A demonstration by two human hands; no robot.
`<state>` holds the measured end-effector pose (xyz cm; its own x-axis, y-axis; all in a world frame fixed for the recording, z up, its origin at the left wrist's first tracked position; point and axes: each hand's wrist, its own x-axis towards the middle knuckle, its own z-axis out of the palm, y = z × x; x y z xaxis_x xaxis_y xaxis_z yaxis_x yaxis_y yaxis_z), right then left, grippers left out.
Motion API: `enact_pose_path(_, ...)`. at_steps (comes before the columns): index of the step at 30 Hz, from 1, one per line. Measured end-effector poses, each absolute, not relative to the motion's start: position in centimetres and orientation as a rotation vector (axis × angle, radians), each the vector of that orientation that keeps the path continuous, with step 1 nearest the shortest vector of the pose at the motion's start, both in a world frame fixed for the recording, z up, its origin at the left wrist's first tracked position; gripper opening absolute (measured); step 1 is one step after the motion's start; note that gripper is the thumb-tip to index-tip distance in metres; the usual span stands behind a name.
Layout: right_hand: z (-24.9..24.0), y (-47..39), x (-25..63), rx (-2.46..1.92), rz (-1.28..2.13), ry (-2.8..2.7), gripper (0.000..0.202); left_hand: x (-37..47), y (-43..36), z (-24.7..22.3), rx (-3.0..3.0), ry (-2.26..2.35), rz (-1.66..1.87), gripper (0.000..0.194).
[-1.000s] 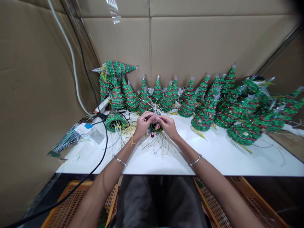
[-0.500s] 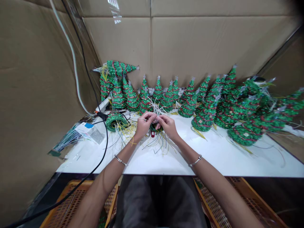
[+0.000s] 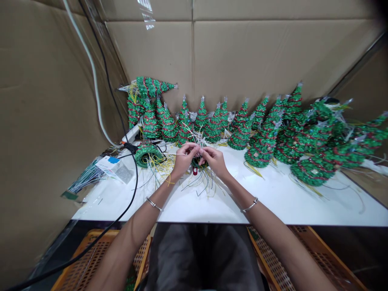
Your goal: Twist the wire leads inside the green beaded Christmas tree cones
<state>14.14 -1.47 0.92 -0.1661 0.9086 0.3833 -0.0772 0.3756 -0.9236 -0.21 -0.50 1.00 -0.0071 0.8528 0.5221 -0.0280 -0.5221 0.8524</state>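
Observation:
A bundle of thin white wires (image 3: 199, 136) fans out above my fingertips. My left hand (image 3: 183, 159) pinches some of these wires, thumb against fingers. Right beside it, my right hand (image 3: 214, 161) is closed on the same bundle, the two sets of fingertips nearly touching. Partly hidden under the hands is a green tinsel piece, with a small red object (image 3: 195, 171) below it. Loose green and yellow wires (image 3: 206, 182) spread over the tabletop just in front. To the left, a green tinsel tree (image 3: 148, 154) lies with its hollow base facing me, yellow wires spilling out.
Several small tinsel Christmas trees (image 3: 262, 149) line the back and right of the white table (image 3: 188, 208). A white box (image 3: 113, 167) and bundled green wires (image 3: 86, 178) lie left. A black cable (image 3: 131, 194) crosses the left side. Orange crates (image 3: 87, 258) stand below.
The white wires above my fingers have shifted slightly in their spread. Both hands keep nearly the same place and grip.

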Motion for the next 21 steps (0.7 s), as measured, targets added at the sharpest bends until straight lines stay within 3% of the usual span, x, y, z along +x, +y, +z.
enact_pose_path(21,0.89,-1.34,14.35,-0.811,1.019,-1.532,0.037,-0.23,-0.63,0.80,1.544,0.830,1.558,0.022)
